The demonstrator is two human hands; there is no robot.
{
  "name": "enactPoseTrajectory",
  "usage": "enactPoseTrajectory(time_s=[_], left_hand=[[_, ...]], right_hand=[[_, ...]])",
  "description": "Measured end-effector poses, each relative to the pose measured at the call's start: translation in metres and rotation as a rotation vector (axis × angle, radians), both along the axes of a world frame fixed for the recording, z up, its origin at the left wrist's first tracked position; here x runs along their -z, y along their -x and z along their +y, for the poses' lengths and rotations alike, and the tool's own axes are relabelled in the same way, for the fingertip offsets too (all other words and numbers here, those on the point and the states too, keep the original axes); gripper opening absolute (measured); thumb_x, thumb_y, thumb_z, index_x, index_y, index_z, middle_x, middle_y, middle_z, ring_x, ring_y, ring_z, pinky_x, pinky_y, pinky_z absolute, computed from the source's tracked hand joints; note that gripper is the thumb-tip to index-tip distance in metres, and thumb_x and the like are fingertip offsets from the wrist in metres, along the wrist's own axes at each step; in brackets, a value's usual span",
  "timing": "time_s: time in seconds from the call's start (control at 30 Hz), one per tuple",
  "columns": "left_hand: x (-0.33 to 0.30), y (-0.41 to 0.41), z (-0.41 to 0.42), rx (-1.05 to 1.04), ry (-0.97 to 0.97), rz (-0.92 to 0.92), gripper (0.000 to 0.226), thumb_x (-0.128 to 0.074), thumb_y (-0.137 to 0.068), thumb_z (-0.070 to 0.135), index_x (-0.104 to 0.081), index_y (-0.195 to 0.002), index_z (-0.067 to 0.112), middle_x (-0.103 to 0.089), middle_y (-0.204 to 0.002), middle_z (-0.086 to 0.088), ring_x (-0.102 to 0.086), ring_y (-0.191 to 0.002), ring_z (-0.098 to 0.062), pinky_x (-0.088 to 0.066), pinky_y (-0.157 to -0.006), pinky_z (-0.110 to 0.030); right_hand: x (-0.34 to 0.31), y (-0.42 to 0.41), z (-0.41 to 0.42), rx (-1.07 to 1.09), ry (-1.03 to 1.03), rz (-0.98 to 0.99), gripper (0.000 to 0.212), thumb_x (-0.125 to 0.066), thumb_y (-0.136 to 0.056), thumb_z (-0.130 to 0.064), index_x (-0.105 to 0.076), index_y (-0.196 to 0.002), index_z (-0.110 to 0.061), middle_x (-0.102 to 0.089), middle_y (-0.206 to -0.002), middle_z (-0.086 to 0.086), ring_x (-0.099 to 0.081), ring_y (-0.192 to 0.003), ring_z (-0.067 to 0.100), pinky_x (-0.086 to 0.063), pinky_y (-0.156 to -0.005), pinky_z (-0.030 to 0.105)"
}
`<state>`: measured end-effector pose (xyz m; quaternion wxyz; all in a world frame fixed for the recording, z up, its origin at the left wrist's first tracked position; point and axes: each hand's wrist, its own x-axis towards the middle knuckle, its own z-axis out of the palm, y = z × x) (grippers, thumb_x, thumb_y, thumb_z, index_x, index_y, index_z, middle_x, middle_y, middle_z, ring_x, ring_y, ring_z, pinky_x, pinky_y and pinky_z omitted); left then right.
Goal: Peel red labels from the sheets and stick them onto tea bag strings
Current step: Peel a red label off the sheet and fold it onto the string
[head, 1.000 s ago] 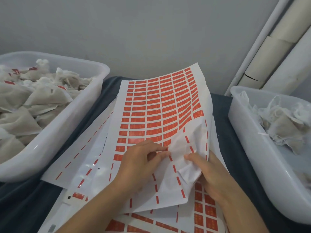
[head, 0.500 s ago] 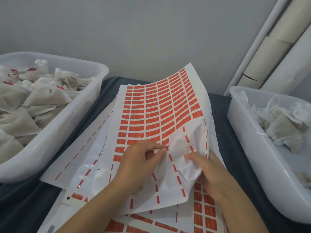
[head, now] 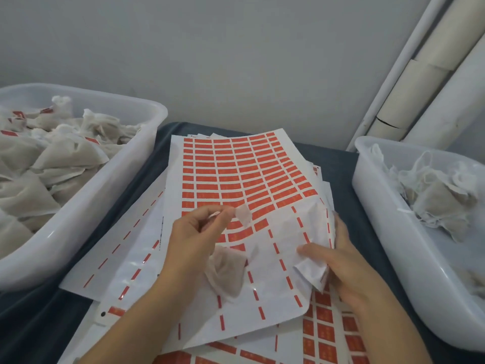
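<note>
Head view shows the left hand (head: pixel 194 232) pinching a flimsy peeled label (head: pixel 243 216) mid-frame by its edge, tea bag (head: pixel 227 274) dangling below, while the right hand (head: pixel 338 256) grips the crumpled sheet (head: pixel 288 232).

One head-worn camera looks forward and down (close in) at the label sheet (head: pixel 236 174).

– I can't read the print on the labels (head: pixel 231 177); too small. The string is lost behind my left hand (head: pixel 195 236).
– And the tubs?
– Left tub (head: pixel 110 185) and right tub (head: pixel 388 232) both run off frame; lower sheets (head: pixel 325 334) too
</note>
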<state>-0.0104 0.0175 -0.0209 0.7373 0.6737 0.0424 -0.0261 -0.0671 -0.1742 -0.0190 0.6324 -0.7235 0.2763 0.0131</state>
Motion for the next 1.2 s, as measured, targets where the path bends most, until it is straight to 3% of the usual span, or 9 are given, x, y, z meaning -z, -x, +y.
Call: enactPoseTrajectory(time_s=[0.1, 0.2, 0.27, 0.4, 0.63, 0.77, 0.97, 1.07, 1.2], left_hand=[[-0.004, 0.004, -0.001, 0.045, -0.009, -0.027, 0.025, -0.062, -0.053, 0.047, -0.069, -0.069, 0.029, -0.069, -0.074, 0.019, -0.058, -0.060, -0.009, -0.043, -0.068, -0.021], [-0.003, 0.008, -0.004, 0.103, -0.087, -0.127, 0.017, -0.063, -0.056, 0.046, -0.069, -0.066, 0.033, -0.065, -0.076, 0.030, -0.058, -0.079, 0.009, -0.041, -0.061, -0.011], [-0.002, 0.012, -0.005, 0.135, -0.138, -0.205, 0.009, -0.064, -0.059, 0.045, -0.067, -0.062, 0.037, -0.064, -0.076, 0.032, -0.056, -0.081, 0.013, -0.043, -0.051, -0.005], [-0.001, 0.017, -0.004, 0.216, -0.276, -0.385, 0.010, -0.066, -0.070, 0.035, -0.061, -0.068, 0.042, -0.059, -0.081, 0.041, -0.054, -0.086, 0.015, -0.037, -0.059, 0.005], [0.003, 0.019, -0.006, 0.327, -0.369, -0.545, 0.014, -0.063, -0.073, 0.036, -0.058, -0.071, 0.049, -0.059, -0.083, 0.040, -0.057, -0.084, 0.007, -0.042, -0.063, -0.001], [0.001, 0.019, -0.005, 0.328, -0.377, -0.568, 0.013, -0.062, -0.073, 0.037, -0.057, -0.073, 0.049, -0.059, -0.082, 0.041, -0.057, -0.083, 0.009, -0.041, -0.061, -0.001], [0.000, 0.022, -0.005, 0.385, -0.452, -0.666, 0.015, -0.057, -0.071, 0.041, -0.054, -0.079, 0.053, -0.056, -0.076, 0.042, -0.054, -0.078, 0.011, -0.038, -0.059, 0.000], [0.001, 0.022, -0.005, 0.402, -0.471, -0.679, 0.016, -0.058, -0.072, 0.040, -0.055, -0.081, 0.053, -0.056, -0.074, 0.041, -0.053, -0.076, 0.012, -0.037, -0.057, 0.000], [0.001, 0.021, -0.005, 0.403, -0.460, -0.635, 0.019, -0.057, -0.070, 0.047, -0.053, -0.087, 0.056, -0.052, -0.082, 0.049, -0.051, -0.080, 0.018, -0.036, -0.059, 0.003]], right_hand=[[-0.002, -0.005, 0.000, 0.191, 0.385, -0.139, 0.105, -0.079, -0.064, -0.040, -0.002, -0.134, -0.057, -0.032, -0.139, -0.015, -0.046, -0.121, 0.018, -0.046, -0.092, 0.048], [-0.003, 0.000, 0.001, 0.321, 0.822, -0.584, 0.063, -0.074, -0.072, -0.046, -0.034, -0.120, -0.054, -0.035, -0.132, -0.028, -0.041, -0.119, -0.005, -0.045, -0.093, 0.029], [-0.004, 0.004, 0.007, 0.184, 0.661, -0.577, 0.025, -0.065, -0.077, -0.053, -0.056, -0.095, -0.038, -0.058, -0.103, -0.033, -0.060, -0.090, -0.009, -0.048, -0.063, 0.007], [-0.005, -0.001, 0.027, -0.178, 0.215, -0.140, 0.039, -0.050, -0.070, -0.057, -0.067, -0.067, -0.022, -0.064, -0.056, -0.009, -0.053, -0.039, 0.006, -0.041, -0.043, 0.007], [-0.008, 0.006, 0.026, -0.248, -0.150, -0.056, 0.025, -0.064, -0.069, -0.043, -0.071, -0.070, -0.020, -0.060, -0.058, 0.001, -0.045, -0.040, 0.007, -0.039, -0.043, 0.013], [-0.006, 0.003, 0.028, -0.163, 0.016, -0.015, 0.036, -0.056, -0.071, -0.054, -0.062, -0.078, -0.019, -0.061, -0.055, -0.002, -0.046, -0.036, 0.006, -0.038, -0.040, 0.013], [-0.010, 0.005, 0.026, -0.251, -0.001, 0.044, 0.033, -0.061, -0.078, -0.046, -0.070, -0.060, -0.020, -0.054, -0.046, -0.002, -0.037, -0.032, 0.005, -0.032, -0.037, 0.013], [-0.010, 0.005, 0.025, -0.228, -0.061, -0.017, 0.017, -0.068, -0.077, -0.032, -0.072, -0.072, -0.016, -0.053, -0.046, -0.003, -0.036, -0.033, 0.004, -0.031, -0.038, 0.013], [-0.013, 0.005, 0.026, 0.056, -0.057, -0.268, 0.028, -0.067, -0.066, -0.039, -0.068, -0.087, -0.021, -0.060, -0.053, -0.003, -0.041, -0.033, 0.006, -0.034, -0.036, 0.011]])
